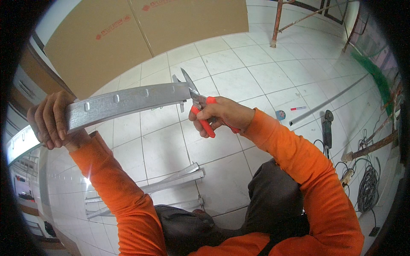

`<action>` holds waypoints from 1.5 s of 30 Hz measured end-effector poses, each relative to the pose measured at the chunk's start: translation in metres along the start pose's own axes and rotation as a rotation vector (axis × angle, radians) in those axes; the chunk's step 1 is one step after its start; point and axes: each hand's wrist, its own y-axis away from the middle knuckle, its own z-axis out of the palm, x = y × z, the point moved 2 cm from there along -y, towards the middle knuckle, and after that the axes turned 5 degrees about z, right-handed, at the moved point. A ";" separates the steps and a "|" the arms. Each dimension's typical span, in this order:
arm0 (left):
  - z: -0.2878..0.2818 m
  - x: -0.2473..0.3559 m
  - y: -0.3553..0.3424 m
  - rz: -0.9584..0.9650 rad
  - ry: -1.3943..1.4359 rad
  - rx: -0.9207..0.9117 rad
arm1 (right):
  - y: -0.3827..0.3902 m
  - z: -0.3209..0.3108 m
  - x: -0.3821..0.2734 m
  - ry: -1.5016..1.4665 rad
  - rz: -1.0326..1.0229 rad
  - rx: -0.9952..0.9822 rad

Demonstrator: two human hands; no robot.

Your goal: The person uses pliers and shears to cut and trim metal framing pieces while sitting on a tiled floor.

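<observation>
My left hand point(50, 119) is closed around a long silver metal channel point(128, 101) with slots along it, held sloping across the view above the floor. Red-handled snips point(204, 123) are gripped in my right hand point(226, 114). Their blades are at the channel's far right end, one sticking up beyond it; whether they bite into the metal is unclear. A small metal piece just behind that end is partly hidden. Several silver channels point(166, 181) lie on the tiles below, near my knees.
Tan boards point(94, 55) at the back; rusty scaffold point(275, 34) at back right. On the right floor lie a long rail point(314, 109), a marker point(297, 109), a small round object point(280, 115), an angle grinder point(327, 130), a rusty bar point(367, 147) and coiled cable point(367, 192).
</observation>
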 end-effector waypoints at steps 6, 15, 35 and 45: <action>0.000 0.001 0.001 -0.005 -0.007 0.006 | -0.001 -0.002 0.003 -0.019 -0.015 0.007; -0.011 0.004 0.006 0.053 0.066 -0.104 | -0.006 -0.005 0.006 0.018 0.057 -0.029; 0.001 -0.004 -0.002 -0.008 0.018 -0.035 | 0.001 0.003 0.000 -0.015 0.024 0.032; -0.001 -0.001 -0.001 -0.048 0.007 -0.010 | -0.004 -0.001 0.005 0.057 0.039 0.011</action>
